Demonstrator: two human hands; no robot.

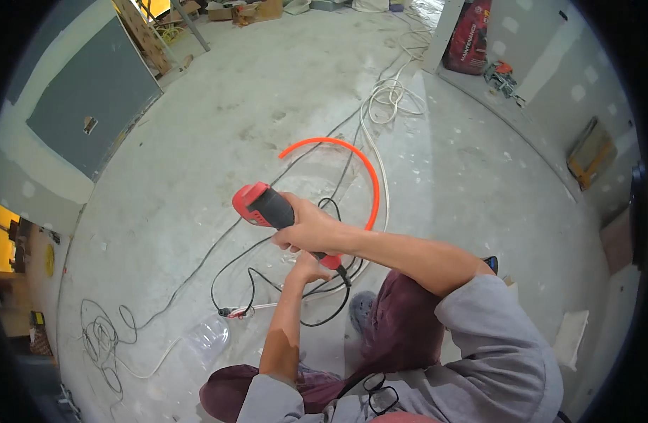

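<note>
A red and black corded power tool [267, 206] is held above the floor, its broad red end toward the upper left. My right hand [311, 224] is wrapped around its black body. Just below, my left hand [306, 268] is at the underside near the red cord end, its thumb side pointing right. Most of its fingers are hidden, and I cannot tell whether it grips the tool. The black power cord [347, 282] leaves the tool and loops over the floor. Behind the tool, an orange hose [374, 185] curves across the concrete.
A white cable [391, 106] lies coiled ahead, and a grey cable [98, 338] tangles at left. Near my left knee lies a clear plastic container [209, 337]. By the right wall stand a red bag [470, 39] and a small tool [504, 76]. A wall panel [87, 99] rises at left.
</note>
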